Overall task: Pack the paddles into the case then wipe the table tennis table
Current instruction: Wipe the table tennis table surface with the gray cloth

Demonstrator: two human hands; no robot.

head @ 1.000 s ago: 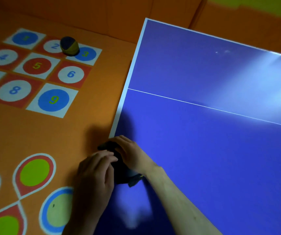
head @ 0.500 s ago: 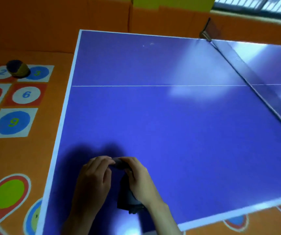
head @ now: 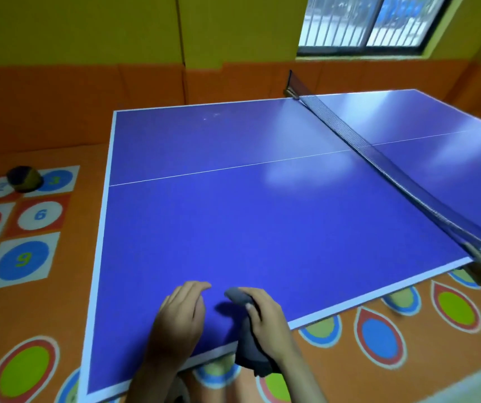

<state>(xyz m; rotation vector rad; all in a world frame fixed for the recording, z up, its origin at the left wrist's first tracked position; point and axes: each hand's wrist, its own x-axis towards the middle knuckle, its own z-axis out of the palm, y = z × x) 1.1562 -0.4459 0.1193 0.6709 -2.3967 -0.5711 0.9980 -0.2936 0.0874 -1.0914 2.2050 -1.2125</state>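
Blue table (head: 262,228): grey cloth (head: 248,338) gripped under right hand (head: 265,318).

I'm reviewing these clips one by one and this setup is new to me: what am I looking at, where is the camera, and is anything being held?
There is no machine here. A person wears a camera on the head, looking down at their own two hands. The blue table tennis table fills the view, its net to the right. The right hand grips a dark grey cloth at the near edge. The left hand holds nothing, fingers loosely curled over the table. A dark ball sits on the floor mat.
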